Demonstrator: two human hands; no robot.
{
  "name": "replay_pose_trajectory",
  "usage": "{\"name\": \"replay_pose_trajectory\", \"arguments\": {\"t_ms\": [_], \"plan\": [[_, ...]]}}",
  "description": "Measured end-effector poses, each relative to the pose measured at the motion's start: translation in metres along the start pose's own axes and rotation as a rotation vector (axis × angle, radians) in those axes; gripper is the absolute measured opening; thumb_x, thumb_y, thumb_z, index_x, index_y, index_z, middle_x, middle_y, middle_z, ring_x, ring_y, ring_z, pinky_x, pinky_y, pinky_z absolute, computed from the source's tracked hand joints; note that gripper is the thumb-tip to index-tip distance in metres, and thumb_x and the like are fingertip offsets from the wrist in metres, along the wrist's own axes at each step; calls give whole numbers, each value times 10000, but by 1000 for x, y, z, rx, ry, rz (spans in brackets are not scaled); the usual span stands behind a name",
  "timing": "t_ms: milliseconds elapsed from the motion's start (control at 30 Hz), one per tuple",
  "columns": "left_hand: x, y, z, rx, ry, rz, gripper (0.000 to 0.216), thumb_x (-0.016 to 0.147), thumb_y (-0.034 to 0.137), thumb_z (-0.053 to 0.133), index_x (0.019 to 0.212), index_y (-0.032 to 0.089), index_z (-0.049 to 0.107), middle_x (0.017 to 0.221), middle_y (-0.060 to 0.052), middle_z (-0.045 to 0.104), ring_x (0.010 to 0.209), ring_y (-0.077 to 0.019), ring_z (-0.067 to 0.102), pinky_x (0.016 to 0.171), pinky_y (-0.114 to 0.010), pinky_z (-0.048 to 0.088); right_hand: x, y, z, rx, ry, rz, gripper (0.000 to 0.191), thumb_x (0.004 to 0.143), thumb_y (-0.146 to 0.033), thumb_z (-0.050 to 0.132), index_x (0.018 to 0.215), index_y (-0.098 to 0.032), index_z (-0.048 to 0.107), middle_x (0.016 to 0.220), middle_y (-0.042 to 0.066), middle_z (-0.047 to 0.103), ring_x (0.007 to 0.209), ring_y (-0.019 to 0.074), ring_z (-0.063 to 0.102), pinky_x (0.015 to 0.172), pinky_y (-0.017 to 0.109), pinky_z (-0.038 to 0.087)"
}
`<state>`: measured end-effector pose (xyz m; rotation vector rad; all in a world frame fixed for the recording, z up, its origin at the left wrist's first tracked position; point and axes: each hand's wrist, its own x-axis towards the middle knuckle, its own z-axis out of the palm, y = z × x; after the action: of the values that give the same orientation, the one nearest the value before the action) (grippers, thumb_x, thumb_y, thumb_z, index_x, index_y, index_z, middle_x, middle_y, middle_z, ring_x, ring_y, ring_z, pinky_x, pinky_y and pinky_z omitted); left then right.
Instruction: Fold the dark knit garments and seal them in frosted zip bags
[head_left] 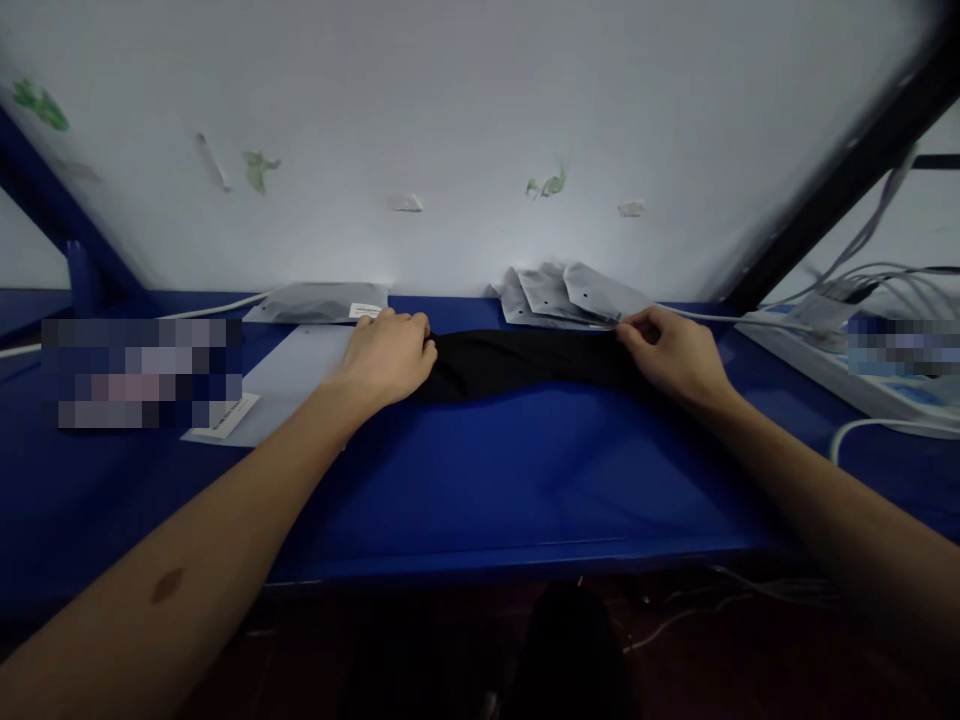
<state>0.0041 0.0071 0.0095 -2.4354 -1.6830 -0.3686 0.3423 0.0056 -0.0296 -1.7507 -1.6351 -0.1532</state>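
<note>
A long strip of black cloth point(525, 362) stretches sideways across the blue table between my two hands. Its exact kind of garment or fabric piece cannot be made out. My left hand point(391, 352) has its fingers curled over the cloth's left end. At the right end, my right hand point(671, 350) pinches the cloth between thumb and fingertips. Under and beside my left hand lies a flat grey plastic bag point(289, 375) with a white label point(229, 415). Just behind the cloth, near my right hand, several frosted bags point(559, 292) lie stacked.
Another frosted bag point(311, 302) rests against the white wall point(465, 120). A blurred-out item point(139, 375) is at the left. On the right are a white box or tray point(840, 375) and tangled cables point(892, 275). The blue table's front edge point(525, 560) runs close to my knees.
</note>
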Motion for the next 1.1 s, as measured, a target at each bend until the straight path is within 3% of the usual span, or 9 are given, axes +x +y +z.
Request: {"name": "replay_pose_trajectory", "arguments": {"t_ms": [233,500,733,900,1100], "plan": [[0,-5,-1,-14,26,-42,326,945,307,441,1036,170,722,1080,-148,657,1144,-346,509,1026,-508,352,2,0,-2,-2,106,-61,266,872,-379,509,941,-195,689,931,122,728,851,273,642,828,413,482],[0,-11,3,1,8,-26,301,923,311,492,1066,186,725,1113,-153,645,1163,-358,496,1019,-504,356,6,15,8,-104,-90,-255,298,822,-269,526,1030,-193,726,1052,115,714,1039,296,616,992,471,428],[0,-10,3,108,-24,-14,334,946,312,476,1124,157,713,1133,-162,664,1148,-361,514,965,-488,397,10,22,13,-151,-158,-270,392,814,-217,523,1158,-188,708,1114,103,712,1067,283,624,1011,445,445],[0,-11,3,121,3,6,318,938,302,498,1147,183,705,1105,-137,668,1114,-342,529,932,-468,410,9,26,18,-159,-124,-238,444,795,-208,534,1208,-191,698,1057,124,671,1035,306,609,986,462,463],[1,-11,1,65,26,21,244,909,251,535,1053,178,719,1071,-145,657,1083,-346,541,916,-485,423,7,23,19,-103,-92,-140,336,781,-251,571,1073,-182,720,995,133,621,994,298,590,953,458,473]]}}
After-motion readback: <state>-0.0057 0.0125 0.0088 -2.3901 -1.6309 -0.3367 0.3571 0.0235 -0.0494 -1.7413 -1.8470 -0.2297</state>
